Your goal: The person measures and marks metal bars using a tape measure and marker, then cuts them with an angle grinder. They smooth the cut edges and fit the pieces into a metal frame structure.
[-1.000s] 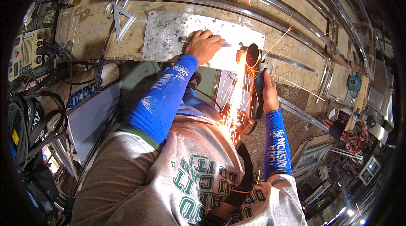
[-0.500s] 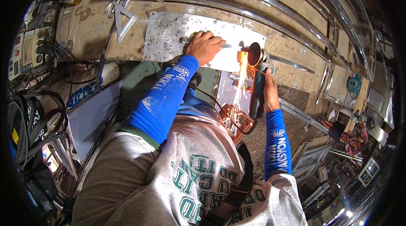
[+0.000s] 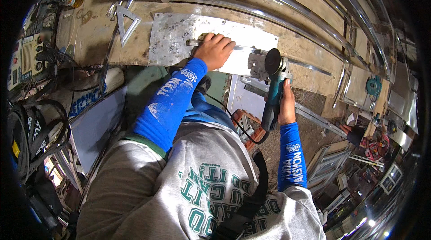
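Note:
My left hand (image 3: 214, 52) is closed over a thin metal bar (image 3: 248, 50), pressing it on a flat, scratched metal plate (image 3: 175, 29) with handwritten marks. My right hand (image 3: 287, 105) grips the teal and black body of an angle grinder (image 3: 272, 105), thumb along its side. The grinder's dark round disc (image 3: 272, 61) stands beside the bar near the plate's right edge. No sparks show; whether the disc touches the bar or still spins, I cannot tell. A black cord runs from the grinder's lower end toward my legs.
A triangular square (image 3: 128, 25) lies left of the plate. Long shiny metal tubes (image 3: 251, 11) form a frame across the far side. At left stand a welding machine (image 3: 28, 58) and coiled black cables (image 3: 27, 137). Another teal power tool (image 3: 373, 86) rests at right, near a person (image 3: 375, 146).
The bright stream of sparks from the disc has stopped. The grinder has shifted slightly to the right and down, away from the cut spot. My left hand keeps its hold on the bar.

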`<state>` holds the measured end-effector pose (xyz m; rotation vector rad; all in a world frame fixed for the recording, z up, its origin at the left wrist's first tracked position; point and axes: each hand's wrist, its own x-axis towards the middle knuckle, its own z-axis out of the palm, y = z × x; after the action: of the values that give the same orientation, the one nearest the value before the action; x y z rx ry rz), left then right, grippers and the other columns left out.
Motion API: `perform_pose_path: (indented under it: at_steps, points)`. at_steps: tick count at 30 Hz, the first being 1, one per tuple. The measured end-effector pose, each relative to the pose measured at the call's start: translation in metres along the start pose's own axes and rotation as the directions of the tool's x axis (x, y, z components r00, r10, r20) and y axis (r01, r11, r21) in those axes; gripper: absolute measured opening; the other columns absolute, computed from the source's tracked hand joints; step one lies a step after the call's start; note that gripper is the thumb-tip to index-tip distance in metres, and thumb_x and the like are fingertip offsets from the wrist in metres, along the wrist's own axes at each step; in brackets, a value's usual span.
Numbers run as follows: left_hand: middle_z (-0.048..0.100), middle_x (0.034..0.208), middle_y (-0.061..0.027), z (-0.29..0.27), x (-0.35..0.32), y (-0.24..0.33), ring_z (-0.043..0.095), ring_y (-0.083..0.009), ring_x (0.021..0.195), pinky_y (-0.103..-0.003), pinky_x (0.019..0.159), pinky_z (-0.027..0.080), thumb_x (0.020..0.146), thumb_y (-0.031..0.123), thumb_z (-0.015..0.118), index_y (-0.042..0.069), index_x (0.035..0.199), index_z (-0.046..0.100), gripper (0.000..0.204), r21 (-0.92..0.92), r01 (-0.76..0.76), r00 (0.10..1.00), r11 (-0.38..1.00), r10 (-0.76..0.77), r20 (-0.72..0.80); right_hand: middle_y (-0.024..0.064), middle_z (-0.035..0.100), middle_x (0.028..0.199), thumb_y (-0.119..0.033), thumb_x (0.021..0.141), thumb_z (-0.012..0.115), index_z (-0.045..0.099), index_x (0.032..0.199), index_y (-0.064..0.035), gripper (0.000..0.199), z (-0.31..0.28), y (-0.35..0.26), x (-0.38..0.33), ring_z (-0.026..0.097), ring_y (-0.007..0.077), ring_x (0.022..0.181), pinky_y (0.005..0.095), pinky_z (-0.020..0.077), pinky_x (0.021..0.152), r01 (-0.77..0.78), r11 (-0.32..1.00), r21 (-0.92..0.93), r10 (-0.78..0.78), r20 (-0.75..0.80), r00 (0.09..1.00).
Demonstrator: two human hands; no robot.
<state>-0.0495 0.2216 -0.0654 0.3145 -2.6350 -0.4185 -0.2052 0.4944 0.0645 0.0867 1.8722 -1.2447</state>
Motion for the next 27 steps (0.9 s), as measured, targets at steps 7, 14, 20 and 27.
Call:
perform_pose_path:
  at_steps: [7,14,20,27]
  points:
    - [0.068,0.115,-0.0022,0.005,-0.001,-0.005,0.063,-0.0210,0.107,-0.043,0.096,0.045,0.094,0.019,0.073,0.014,0.123,0.073,0.029,-0.027,-0.077,0.996,0.997,0.076,-0.043,0.0040,0.064,0.088,-0.065,0.107,0.052,0.064,0.121,-0.0037,0.064,-0.006,0.023,-0.004,0.068,0.0158,0.073,0.0357,0.0633,0.066,-0.041,0.999,0.012,0.041,-0.024,0.999]
    - [0.065,0.116,-0.0029,0.001,0.003,0.001,0.061,-0.0220,0.111,-0.042,0.096,0.046,0.096,0.017,0.066,0.014,0.125,0.071,0.030,-0.016,-0.066,0.997,0.998,0.067,0.030,0.0047,0.064,0.083,-0.063,0.106,0.055,0.065,0.113,-0.0037,0.061,-0.008,0.062,0.011,0.066,0.0165,0.067,0.0343,0.0603,0.062,-0.037,0.998,-0.043,0.034,-0.067,0.997]
    - [0.064,0.114,0.0011,0.002,0.002,-0.001,0.060,-0.0204,0.106,-0.040,0.092,0.045,0.092,0.020,0.076,0.017,0.122,0.072,0.030,0.041,-0.079,0.997,0.996,0.078,0.019,0.0060,0.065,0.084,-0.063,0.106,0.056,0.066,0.116,-0.0012,0.063,0.004,0.045,0.006,0.066,0.0167,0.068,0.0348,0.0604,0.062,-0.080,0.996,-0.044,0.077,-0.066,0.995]
    - [0.064,0.115,0.0004,-0.001,0.003,0.000,0.060,-0.0202,0.108,-0.040,0.093,0.045,0.093,0.019,0.074,0.017,0.122,0.071,0.029,0.016,-0.077,0.997,0.997,0.077,0.011,0.0061,0.065,0.085,-0.063,0.107,0.055,0.066,0.116,-0.0003,0.064,0.010,0.035,0.003,0.066,0.0167,0.068,0.0345,0.0609,0.062,-0.107,0.994,-0.009,0.106,-0.051,0.993]
